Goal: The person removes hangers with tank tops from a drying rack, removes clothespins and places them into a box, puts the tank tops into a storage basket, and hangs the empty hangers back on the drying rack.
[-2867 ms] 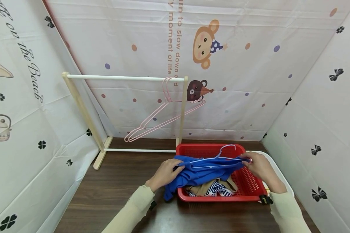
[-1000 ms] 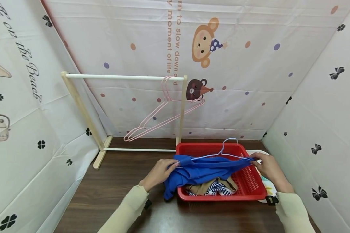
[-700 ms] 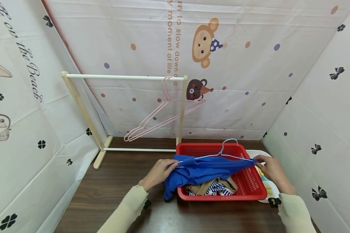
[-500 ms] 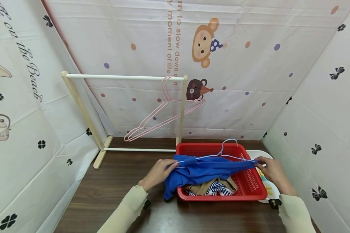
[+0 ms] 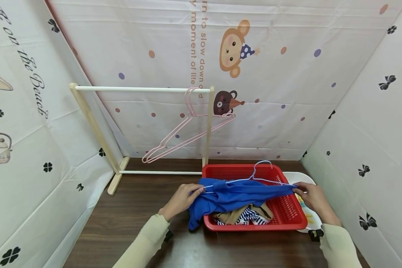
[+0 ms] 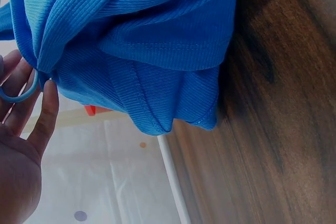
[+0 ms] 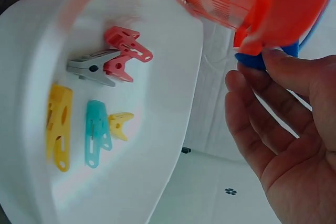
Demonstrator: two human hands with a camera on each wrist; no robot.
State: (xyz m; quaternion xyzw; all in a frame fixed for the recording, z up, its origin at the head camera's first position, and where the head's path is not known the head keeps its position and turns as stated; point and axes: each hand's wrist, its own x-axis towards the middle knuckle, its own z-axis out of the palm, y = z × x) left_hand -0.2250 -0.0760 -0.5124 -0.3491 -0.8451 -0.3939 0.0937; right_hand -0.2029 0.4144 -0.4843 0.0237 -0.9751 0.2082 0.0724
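A blue ribbed garment lies bunched across the red basket, one part draping over its left side. A pale blue clothes hanger runs along the garment's top, its hook pointing up; cloth covers part of it. My left hand pinches the hanger's left end, whose rounded loop shows among the fingers in the left wrist view. At the other end my right hand pinches the garment's edge between thumb and fingers, by the hanger's right tip. Basket and fingers partly hide that edge in the right wrist view.
Tan and striped clothes lie in the basket. Beside it on the right, a white tray holds several clothespins. A rack with a white top rail stands behind to the left, pink hangers on it.
My right hand has moved right, drawing the garment's edge out along the hanger. The left hand shifted a little left, and the hanger's hook rose slightly. The last half second shows hardly any motion.
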